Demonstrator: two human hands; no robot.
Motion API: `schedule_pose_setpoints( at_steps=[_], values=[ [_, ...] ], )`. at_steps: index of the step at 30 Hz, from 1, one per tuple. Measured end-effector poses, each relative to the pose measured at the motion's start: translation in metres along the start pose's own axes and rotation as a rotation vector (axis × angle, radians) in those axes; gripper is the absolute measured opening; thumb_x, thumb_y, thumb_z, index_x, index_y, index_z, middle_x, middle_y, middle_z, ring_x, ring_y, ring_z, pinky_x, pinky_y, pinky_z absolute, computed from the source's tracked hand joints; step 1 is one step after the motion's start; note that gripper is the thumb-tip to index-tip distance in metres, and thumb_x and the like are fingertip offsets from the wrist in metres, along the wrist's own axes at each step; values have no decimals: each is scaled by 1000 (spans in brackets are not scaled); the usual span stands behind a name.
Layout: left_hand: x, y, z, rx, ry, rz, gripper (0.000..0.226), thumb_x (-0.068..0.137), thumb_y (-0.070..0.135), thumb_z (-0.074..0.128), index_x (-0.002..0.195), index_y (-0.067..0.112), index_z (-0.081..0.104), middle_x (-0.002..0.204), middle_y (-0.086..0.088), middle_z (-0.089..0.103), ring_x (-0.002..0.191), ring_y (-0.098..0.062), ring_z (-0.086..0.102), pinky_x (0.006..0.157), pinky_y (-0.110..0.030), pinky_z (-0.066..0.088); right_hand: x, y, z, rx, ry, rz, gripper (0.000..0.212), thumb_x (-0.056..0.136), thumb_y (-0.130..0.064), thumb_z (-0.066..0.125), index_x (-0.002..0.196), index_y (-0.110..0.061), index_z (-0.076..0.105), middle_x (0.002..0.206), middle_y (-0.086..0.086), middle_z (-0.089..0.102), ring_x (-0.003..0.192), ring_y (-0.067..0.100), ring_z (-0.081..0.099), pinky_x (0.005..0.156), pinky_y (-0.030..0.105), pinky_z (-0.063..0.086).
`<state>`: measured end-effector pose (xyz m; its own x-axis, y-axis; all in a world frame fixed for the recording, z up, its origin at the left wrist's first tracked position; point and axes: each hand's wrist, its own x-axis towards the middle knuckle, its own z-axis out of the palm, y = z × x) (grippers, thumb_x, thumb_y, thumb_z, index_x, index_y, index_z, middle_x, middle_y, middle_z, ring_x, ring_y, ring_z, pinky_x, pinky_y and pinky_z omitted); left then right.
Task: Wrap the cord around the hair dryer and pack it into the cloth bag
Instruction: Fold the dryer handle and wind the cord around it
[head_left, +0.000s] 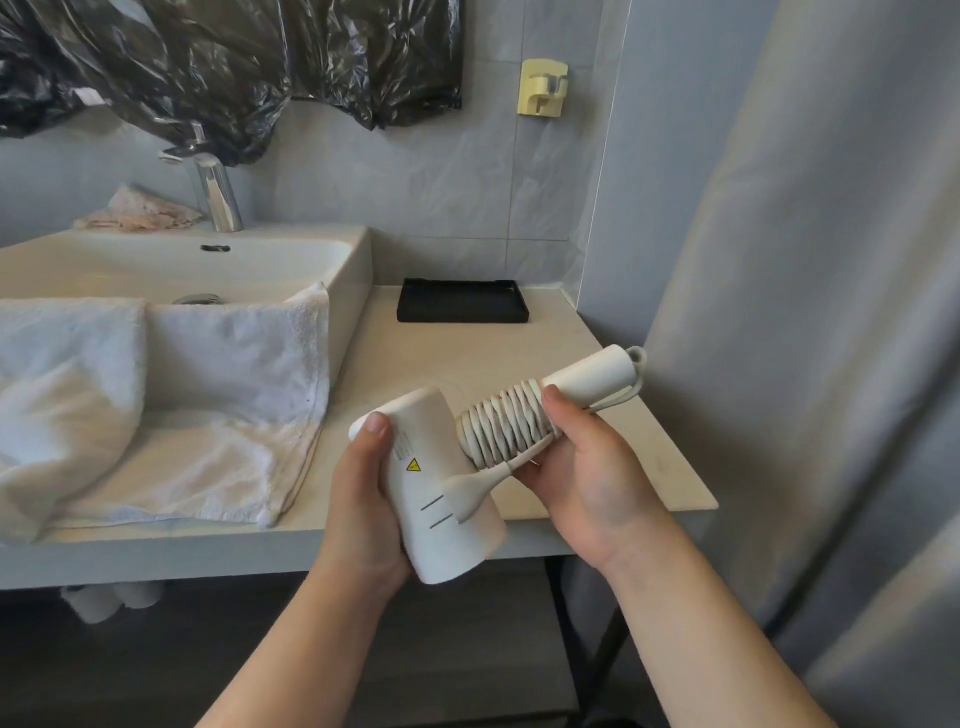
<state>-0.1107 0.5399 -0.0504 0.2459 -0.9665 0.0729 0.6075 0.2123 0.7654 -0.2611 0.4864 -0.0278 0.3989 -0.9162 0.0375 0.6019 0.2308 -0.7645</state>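
A white hair dryer (436, 499) is held above the front edge of the counter. Its cord (506, 426) is wound in tight coils around the handle, and the plug (470, 491) lies against the barrel. My left hand (363, 499) grips the barrel from the left, thumb on its top end. My right hand (582, 467) holds the coiled handle from below, thumb on the coils. The handle's end with its hanging loop (605, 376) points up to the right. No cloth bag is in view.
A beige counter (467, 358) carries a black tray (462, 301) at the back. A white towel (156, 405) hangs over the sink (171, 260) at left, below a faucet (215, 195). A grey curtain (805, 312) is at right. Black plastic (208, 67) hangs on the wall.
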Motion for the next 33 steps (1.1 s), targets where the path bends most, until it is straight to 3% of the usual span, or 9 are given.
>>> schedule_pose_setpoints(
  at_steps=[3, 5, 9, 15, 19, 23, 27, 30, 33],
  values=[
    [20, 4, -5, 138, 42, -42, 43, 82, 49, 54, 97, 11, 69, 75, -11, 74, 63, -23, 72, 55, -36, 59, 15, -1, -2, -18, 30, 4, 37, 78, -21, 63, 112, -7, 59, 104, 13, 65, 101, 26, 64, 85, 41, 56],
    [37, 8, -11, 273, 55, -33, 37, 85, 49, 57, 92, 17, 75, 83, -9, 76, 73, -22, 73, 67, -40, 58, 27, -2, -6, -53, 70, -16, 35, 76, -21, 63, 108, -7, 60, 98, 10, 67, 95, 23, 67, 78, 38, 57],
    [71, 6, -32, 491, 74, -38, 47, 73, 62, 61, 88, 22, 79, 90, -10, 76, 81, -23, 72, 69, -39, 55, 57, -4, -19, -158, 82, -30, 30, 73, -20, 66, 101, -9, 63, 91, 6, 71, 90, 20, 69, 76, 36, 57],
    [116, 3, -42, 431, 126, -83, 41, 77, 55, 56, 83, 22, 81, 90, -13, 76, 79, -24, 72, 65, -35, 58, 111, -2, -24, -201, 94, 25, 32, 74, -20, 67, 103, -6, 66, 100, 10, 71, 97, 24, 68, 82, 38, 55],
    [132, 10, -33, 384, 210, -99, 36, 76, 50, 61, 82, 20, 81, 83, -9, 75, 74, -21, 72, 55, -29, 55, 134, -7, -12, -222, 95, 63, 47, 73, -18, 78, 112, 1, 61, 102, 15, 67, 99, 27, 66, 87, 37, 53],
    [136, 36, -10, 321, 288, -138, 36, 80, 44, 56, 87, 19, 81, 89, -11, 76, 82, -25, 73, 59, -36, 57, 142, -21, 15, -291, 112, 129, 57, 66, -29, 84, 112, -3, 61, 102, 15, 68, 98, 27, 64, 86, 39, 51],
    [134, 84, 25, 265, 355, -210, 38, 81, 40, 57, 90, 11, 79, 92, -16, 73, 86, -30, 71, 64, -41, 59, 143, -49, 64, -523, 149, 244, 55, 70, -47, 72, 113, -14, 64, 106, 10, 72, 102, 28, 68, 87, 44, 55],
    [126, 128, 48, 240, 353, -286, 56, 74, 38, 68, 110, -5, 64, 98, -22, 66, 92, -34, 68, 73, -49, 60, 137, -80, 103, -687, 118, 263, 41, 77, -46, 68, 107, -20, 63, 98, 3, 72, 93, 19, 69, 77, 36, 57],
    [121, 175, 57, 337, 215, -383, 64, 57, 44, 73, 107, 5, 63, 89, -12, 70, 82, -27, 70, 66, -44, 58, 131, -111, 138, -744, 34, 300, 28, 81, -40, 65, 97, -16, 64, 86, 1, 68, 82, 15, 66, 70, 32, 53]
  ],
)
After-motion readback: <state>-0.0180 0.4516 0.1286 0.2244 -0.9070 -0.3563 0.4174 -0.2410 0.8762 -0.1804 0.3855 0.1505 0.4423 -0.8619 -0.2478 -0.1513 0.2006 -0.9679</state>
